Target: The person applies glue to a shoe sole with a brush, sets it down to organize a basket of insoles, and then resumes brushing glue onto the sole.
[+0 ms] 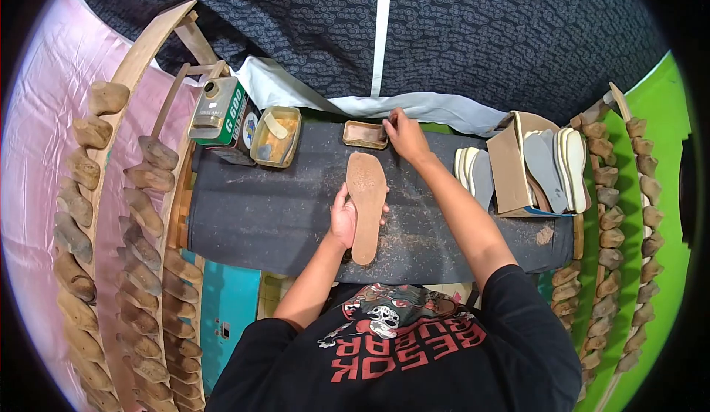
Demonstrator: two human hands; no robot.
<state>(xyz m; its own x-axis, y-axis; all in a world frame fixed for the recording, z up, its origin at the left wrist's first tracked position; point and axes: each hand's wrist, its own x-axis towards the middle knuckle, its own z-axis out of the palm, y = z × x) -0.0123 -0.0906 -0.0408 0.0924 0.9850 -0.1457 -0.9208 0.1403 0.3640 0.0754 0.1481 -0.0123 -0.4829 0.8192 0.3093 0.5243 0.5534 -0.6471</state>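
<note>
Black shirt [444, 360] fills the near edge; beyond, the left hand [342, 222] grips a brown sole [365, 208] above the middle of the dark counter [251, 227]. Farther off, the right hand [407, 138] curls its fingers at the right end of a small tray [362, 145]; whether it holds anything, I cannot tell.

there are two hands [343, 220] [406, 138], one held sole [366, 208] and two tubs [272, 163] [364, 145].
</note>
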